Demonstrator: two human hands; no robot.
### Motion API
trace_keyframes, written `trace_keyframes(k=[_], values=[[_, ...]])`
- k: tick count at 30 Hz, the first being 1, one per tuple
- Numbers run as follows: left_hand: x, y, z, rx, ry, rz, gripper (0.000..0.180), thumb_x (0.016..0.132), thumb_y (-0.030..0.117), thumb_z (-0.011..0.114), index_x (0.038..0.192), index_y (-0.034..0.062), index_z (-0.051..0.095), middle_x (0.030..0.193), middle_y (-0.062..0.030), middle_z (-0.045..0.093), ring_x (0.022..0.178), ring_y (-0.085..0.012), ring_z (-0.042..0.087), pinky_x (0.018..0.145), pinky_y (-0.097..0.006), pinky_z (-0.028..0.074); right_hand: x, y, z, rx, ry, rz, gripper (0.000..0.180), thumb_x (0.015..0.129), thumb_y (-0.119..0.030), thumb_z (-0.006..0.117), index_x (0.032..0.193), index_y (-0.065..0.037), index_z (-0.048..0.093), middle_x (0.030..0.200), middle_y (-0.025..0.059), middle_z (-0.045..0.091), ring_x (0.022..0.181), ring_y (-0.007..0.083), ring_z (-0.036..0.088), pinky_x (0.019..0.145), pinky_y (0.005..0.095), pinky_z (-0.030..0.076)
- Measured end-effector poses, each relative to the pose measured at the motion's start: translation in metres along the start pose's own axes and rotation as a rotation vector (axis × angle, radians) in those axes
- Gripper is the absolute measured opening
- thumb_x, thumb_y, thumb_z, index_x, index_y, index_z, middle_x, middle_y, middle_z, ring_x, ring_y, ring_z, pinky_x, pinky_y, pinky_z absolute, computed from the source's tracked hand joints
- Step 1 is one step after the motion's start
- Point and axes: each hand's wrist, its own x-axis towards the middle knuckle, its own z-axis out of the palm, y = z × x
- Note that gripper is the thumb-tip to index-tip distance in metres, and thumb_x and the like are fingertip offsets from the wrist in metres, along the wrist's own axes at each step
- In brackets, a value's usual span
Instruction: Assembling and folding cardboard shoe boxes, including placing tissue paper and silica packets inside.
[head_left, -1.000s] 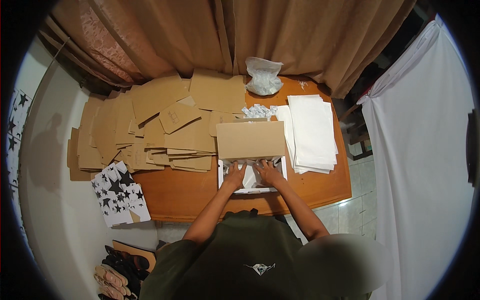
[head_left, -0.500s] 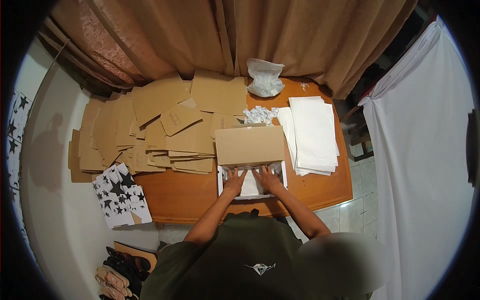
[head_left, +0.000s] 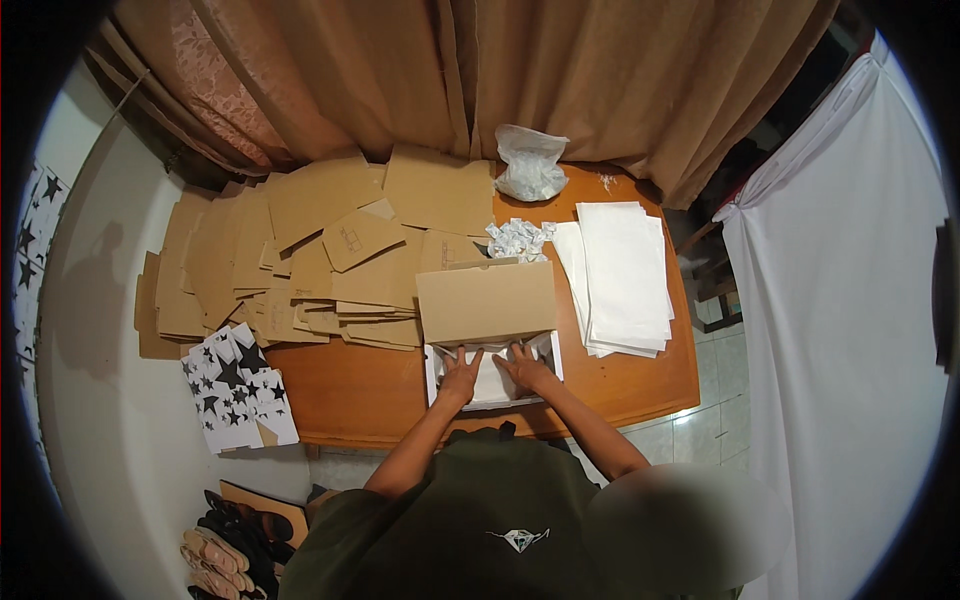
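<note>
An open cardboard box (head_left: pixel 487 300) with a raised brown lid sits at the near middle of the wooden table (head_left: pixel 370 390). White paper (head_left: pixel 492 382) lines its inside. My left hand (head_left: pixel 459 378) lies flat on the paper at the left side of the box, fingers spread. Beside it, my right hand (head_left: pixel 525 367) presses on the paper at the right side, fingers apart too. Neither hand grips anything. Both forearms reach in from below.
Several flat cardboard blanks (head_left: pixel 300 250) cover the table's left half. A stack of white paper sheets (head_left: pixel 622 275) lies on the right. A small heap of white sachets (head_left: pixel 517 239) and a clear plastic bag (head_left: pixel 530 165) sit behind the box. Star-patterned sheets (head_left: pixel 235 395) hang off the left edge.
Both hands slid a little within the box, spreading apart and smoothing the white paper down; the box and lid stayed put.
</note>
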Motion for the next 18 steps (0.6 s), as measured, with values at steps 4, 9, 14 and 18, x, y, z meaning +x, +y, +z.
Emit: trace_keyframes(k=[4,9,14,18], values=[[-0.007,-0.012,0.011,0.123,0.048,0.006,0.102,0.072,-0.012,0.069,0.159,0.0233,0.028,0.155,-0.0271,0.024,0.128,-0.0555,0.039,0.091,-0.058,0.057,0.003,-0.016,-0.014,0.003,-0.155,0.039,0.112,0.071,-0.025,0.09,0.161,-0.031,0.023,0.162,0.0262,0.015,0.144,0.0529,0.025,0.107,0.0621,0.046],[0.001,-0.026,0.04,0.102,0.139,-0.02,0.107,0.07,-0.011,0.073,0.159,0.0258,0.025,0.157,-0.0255,0.021,0.131,-0.0574,0.036,0.098,-0.061,0.053,0.005,-0.022,-0.007,-0.022,-0.168,0.011,0.112,0.073,-0.032,0.089,0.162,-0.026,0.022,0.164,0.0284,0.009,0.145,0.0566,0.023,0.109,0.0622,0.043],[-0.015,0.001,-0.01,0.065,-0.168,-0.068,0.092,0.079,-0.009,0.066,0.158,0.0224,0.03,0.16,-0.0246,0.019,0.139,-0.0531,0.032,0.099,-0.071,0.046,-0.005,0.003,-0.006,0.356,-0.041,-0.103,0.086,0.085,-0.03,0.079,0.157,-0.016,0.034,0.157,0.0338,0.028,0.14,0.0544,0.037,0.114,0.0523,0.04],[-0.019,-0.015,0.004,0.132,-0.041,-0.104,0.084,0.076,-0.001,0.075,0.15,0.0164,0.039,0.152,-0.0219,0.031,0.137,-0.0487,0.038,0.098,-0.068,0.048,-0.019,-0.002,-0.027,0.293,-0.015,-0.067,0.07,0.083,-0.025,0.078,0.143,-0.008,0.046,0.14,0.0292,0.049,0.127,0.048,0.053,0.104,0.0518,0.048]])
